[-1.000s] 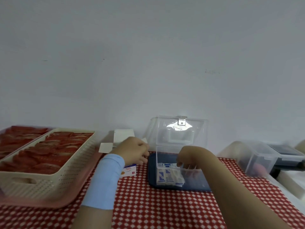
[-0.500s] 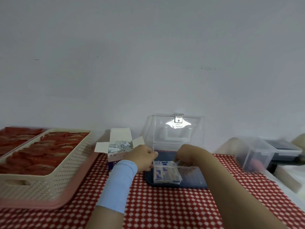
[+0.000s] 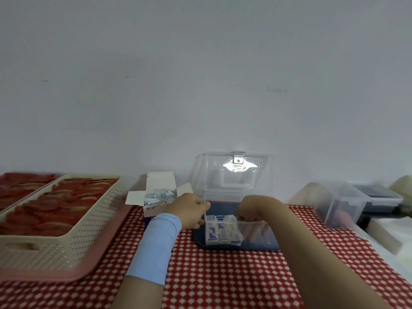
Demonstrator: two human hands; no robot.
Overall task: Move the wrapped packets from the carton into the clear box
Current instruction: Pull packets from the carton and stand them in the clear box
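Carton (image 3: 158, 180), left of the clear box (image 3: 268, 240), has loose wrapped packets (image 3: 159, 194): light, thin, slick, so pinch a small bundle across the flat faces. Left hand (image 3: 189, 210) is curled at the box's left wall, can't tell if it holds any. Right hand (image 3: 254, 208) is inside beside the stack (image 3: 223, 230), fingers loose, holding nothing visible.

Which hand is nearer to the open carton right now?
Left. The left hand is just right of the carton, at the left wall of the clear box; the right hand is farther right, reaching down inside that box.
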